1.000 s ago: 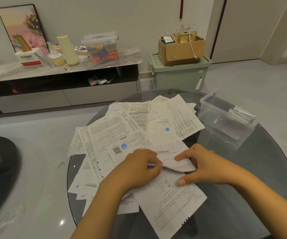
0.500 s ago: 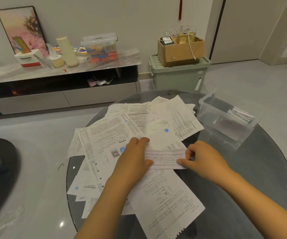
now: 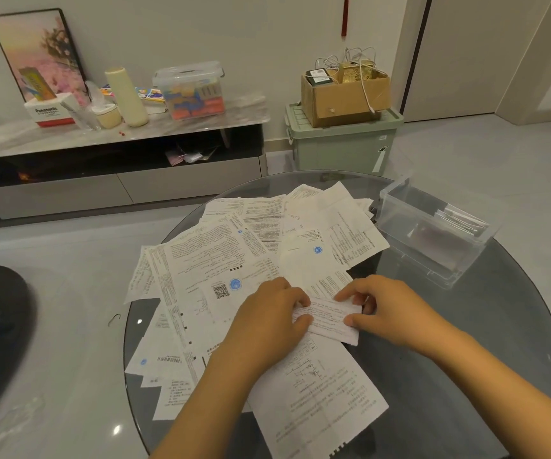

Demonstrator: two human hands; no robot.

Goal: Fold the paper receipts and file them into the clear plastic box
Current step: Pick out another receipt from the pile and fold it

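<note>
Both hands pin a folded receipt (image 3: 328, 321) flat on the near pile (image 3: 234, 260), left hand (image 3: 267, 321) pressing its left end under curled fingers, right hand (image 3: 386, 313) pinching its right end, likely to set the crease, with the box (image 3: 433, 256) waiting far right.

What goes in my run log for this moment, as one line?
stage: folding | left hand and right hand: pinch folded receipt | clear plastic box: right, some papers inside | pile: unfolded
</note>
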